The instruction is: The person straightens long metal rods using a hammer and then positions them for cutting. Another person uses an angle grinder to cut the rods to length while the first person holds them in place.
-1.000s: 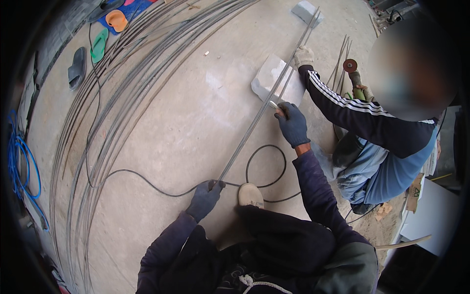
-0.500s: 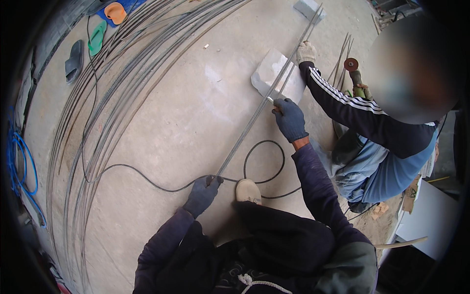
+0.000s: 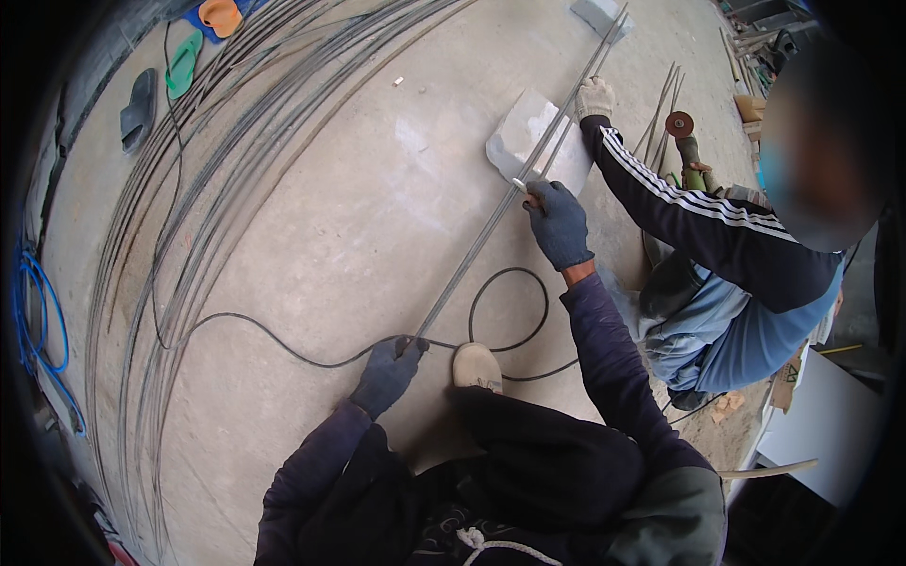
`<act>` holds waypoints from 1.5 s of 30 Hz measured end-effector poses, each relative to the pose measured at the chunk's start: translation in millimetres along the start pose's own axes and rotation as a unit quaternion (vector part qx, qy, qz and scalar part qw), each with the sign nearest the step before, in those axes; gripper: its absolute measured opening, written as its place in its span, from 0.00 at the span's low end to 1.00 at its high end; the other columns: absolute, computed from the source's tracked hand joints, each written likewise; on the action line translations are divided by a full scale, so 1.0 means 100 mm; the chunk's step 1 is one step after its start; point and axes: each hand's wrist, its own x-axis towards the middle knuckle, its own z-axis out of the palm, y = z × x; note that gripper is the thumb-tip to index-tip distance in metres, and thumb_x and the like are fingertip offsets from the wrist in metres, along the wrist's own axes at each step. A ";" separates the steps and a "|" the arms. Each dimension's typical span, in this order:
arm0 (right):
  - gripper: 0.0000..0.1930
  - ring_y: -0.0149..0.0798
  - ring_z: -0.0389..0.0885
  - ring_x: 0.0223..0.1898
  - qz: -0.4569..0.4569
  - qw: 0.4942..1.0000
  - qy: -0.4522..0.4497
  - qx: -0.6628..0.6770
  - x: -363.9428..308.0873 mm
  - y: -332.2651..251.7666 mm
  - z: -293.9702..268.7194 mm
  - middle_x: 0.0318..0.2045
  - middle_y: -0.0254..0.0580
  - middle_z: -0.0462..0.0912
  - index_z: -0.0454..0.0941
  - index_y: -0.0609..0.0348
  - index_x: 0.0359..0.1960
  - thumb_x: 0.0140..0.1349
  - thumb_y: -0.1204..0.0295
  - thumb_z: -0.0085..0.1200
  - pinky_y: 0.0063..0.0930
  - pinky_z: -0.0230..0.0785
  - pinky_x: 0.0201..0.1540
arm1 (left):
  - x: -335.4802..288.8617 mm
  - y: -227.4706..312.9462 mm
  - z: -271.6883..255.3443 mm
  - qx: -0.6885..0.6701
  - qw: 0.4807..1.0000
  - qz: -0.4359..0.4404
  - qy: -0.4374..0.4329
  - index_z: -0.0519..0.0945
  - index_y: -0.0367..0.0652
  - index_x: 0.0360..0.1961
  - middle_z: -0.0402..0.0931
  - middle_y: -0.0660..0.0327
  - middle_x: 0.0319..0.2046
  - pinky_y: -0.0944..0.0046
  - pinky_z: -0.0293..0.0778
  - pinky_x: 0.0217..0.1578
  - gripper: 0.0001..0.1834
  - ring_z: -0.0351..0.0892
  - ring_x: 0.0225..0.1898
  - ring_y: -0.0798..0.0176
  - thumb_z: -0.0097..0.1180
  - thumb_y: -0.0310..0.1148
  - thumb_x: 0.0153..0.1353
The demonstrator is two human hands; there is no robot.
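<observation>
My left hand [image 3: 387,375], in a dark blue-grey glove, is closed around the near end of a few thin steel rods [image 3: 472,255]. The rods run away from me, up and to the right, across a pale concrete block [image 3: 514,141]. My right hand [image 3: 559,224], gloved alike, pinches a short white stick [image 3: 520,185]. Its tip is at the rods by the block's near edge; whether it is chalk I cannot tell. Farther along, a co-worker's white-gloved hand [image 3: 595,98] rests on the rods, while that person's other hand holds a green angle grinder [image 3: 694,162] with a reddish disc.
A second block [image 3: 604,17] lies under the rods' far end. Long steel rods [image 3: 203,222] curve along the floor at left, crossed by a black cable [image 3: 274,332] that loops near my shoe [image 3: 477,367]. Sandals [image 3: 138,110] and a blue hose [image 3: 42,311] lie farther left.
My right hand has moved slightly up and left, bringing the white stick across the rods. My left hand keeps its grip. The co-worker's head has shifted right.
</observation>
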 end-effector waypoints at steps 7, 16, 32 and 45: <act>0.10 0.53 0.82 0.40 0.015 0.991 -0.105 -0.077 -0.25 0.15 -0.17 0.35 0.46 0.81 0.82 0.52 0.43 0.59 0.71 0.61 0.45 0.74 0.43 | 0.03 -0.05 -0.01 -0.029 0.999 -0.014 -0.006 0.85 0.37 0.43 0.73 0.69 0.22 0.68 0.67 0.25 0.16 0.68 0.23 0.75 0.54 0.40 0.72; 0.08 0.55 0.82 0.39 -0.028 0.999 -0.022 -0.038 0.12 -0.04 -0.02 0.34 0.48 0.81 0.82 0.56 0.41 0.61 0.72 0.60 0.46 0.74 0.41 | 0.03 -0.03 0.00 -0.012 1.000 -0.010 0.005 0.85 0.37 0.43 0.72 0.70 0.20 0.67 0.66 0.23 0.18 0.68 0.22 0.75 0.53 0.43 0.73; 0.20 0.51 0.85 0.44 0.108 0.955 -0.230 0.151 -0.78 -0.40 0.36 0.46 0.53 0.85 0.81 0.61 0.51 0.64 0.59 0.64 0.41 0.76 0.48 | 0.06 0.00 -0.10 -0.014 1.000 -0.010 -0.018 0.84 0.38 0.45 0.70 0.72 0.22 0.69 0.63 0.24 0.17 0.65 0.23 0.76 0.52 0.41 0.73; 0.26 0.39 0.79 0.41 0.426 0.345 -0.338 0.765 -1.29 -1.48 1.16 0.41 0.36 0.81 0.81 0.53 0.44 0.72 0.40 0.49 0.39 0.75 0.49 | -0.04 -0.16 -0.16 -0.026 0.997 -0.061 -0.042 0.80 0.41 0.43 0.71 0.69 0.24 0.71 0.67 0.25 0.15 0.68 0.23 0.76 0.51 0.42 0.74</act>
